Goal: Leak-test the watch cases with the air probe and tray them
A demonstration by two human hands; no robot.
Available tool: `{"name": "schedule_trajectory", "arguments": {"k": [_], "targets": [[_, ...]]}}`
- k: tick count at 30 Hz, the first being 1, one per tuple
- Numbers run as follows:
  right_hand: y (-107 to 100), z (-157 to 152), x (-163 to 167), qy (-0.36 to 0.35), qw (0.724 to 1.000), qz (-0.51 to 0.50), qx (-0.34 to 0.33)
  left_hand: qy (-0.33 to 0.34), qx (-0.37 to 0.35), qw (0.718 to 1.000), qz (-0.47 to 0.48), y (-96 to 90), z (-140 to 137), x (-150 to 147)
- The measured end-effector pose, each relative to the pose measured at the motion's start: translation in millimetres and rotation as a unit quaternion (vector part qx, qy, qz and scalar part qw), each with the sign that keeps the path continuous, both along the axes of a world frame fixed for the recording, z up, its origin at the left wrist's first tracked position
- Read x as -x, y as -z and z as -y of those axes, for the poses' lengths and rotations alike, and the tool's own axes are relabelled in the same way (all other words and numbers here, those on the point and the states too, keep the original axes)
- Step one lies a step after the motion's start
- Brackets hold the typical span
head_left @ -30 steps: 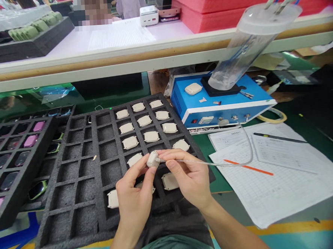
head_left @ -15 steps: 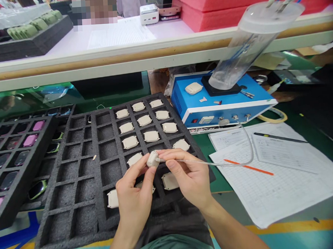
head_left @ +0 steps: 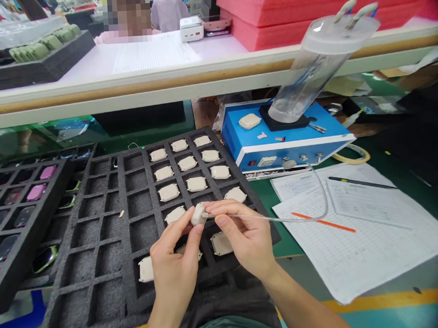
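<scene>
Between the thumb and fingers of my left hand (head_left: 177, 253) is a beige watch case (head_left: 199, 214), held on edge above the foam tray. My right hand (head_left: 245, 234) pinches the end of a clear thin tube (head_left: 300, 219) against the side of that case. Whether the tip touches or enters the case is too small to tell. The tube curves back to the front of a blue box-shaped machine (head_left: 292, 152). Under my hands, the black foam tray (head_left: 127, 268) carries several more beige watch cases (head_left: 197, 184) in its pockets.
A clear cylinder (head_left: 299, 87) leans on the machine, beside another beige case (head_left: 249, 121). Printed sheets (head_left: 373, 253), an orange stick (head_left: 323, 222) and a black pen (head_left: 361, 182) lie right. Another foam tray (head_left: 20, 255) stands left. A shelf (head_left: 206, 80) crosses behind; a person sits beyond.
The whole view has shifted slightly, with the surroundings appearing lower and a little further left. Both hands keep the same hold on the watch case and the tube.
</scene>
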State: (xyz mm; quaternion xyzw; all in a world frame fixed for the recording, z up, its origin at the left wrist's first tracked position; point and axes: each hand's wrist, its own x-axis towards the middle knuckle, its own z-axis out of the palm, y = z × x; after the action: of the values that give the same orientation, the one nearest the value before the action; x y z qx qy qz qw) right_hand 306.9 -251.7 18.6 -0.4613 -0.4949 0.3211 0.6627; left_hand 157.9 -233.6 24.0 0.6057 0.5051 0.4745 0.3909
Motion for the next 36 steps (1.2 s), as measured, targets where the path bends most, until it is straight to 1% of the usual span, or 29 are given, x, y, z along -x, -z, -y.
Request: {"name": "schedule_trajectory", "arguments": {"k": [7, 18, 31, 36], "targets": [[-0.7, -5.4, 0.0, -0.006, 1.0, 0.0, -0.005, -0.016, -0.019, 0.999, -0.03, 3.9, -5.0, 1.6], [-4.3, -6.7, -0.5, -0.001, 1.0, 0.006, -0.003, -0.01, -0.027, 0.999, -0.021, 1.8, -7.5, 0.8], [-2.2, -6.6, 0.5, 0.003, 1.0, 0.0, 0.0, -0.012, -0.022, 0.999, -0.032, 6.3, -5.7, 2.7], [-1.8, -6.1, 0.3, 0.001, 1.0, 0.002, -0.004, -0.007, -0.025, 0.999, -0.034, 4.3, -5.7, 1.9]]}}
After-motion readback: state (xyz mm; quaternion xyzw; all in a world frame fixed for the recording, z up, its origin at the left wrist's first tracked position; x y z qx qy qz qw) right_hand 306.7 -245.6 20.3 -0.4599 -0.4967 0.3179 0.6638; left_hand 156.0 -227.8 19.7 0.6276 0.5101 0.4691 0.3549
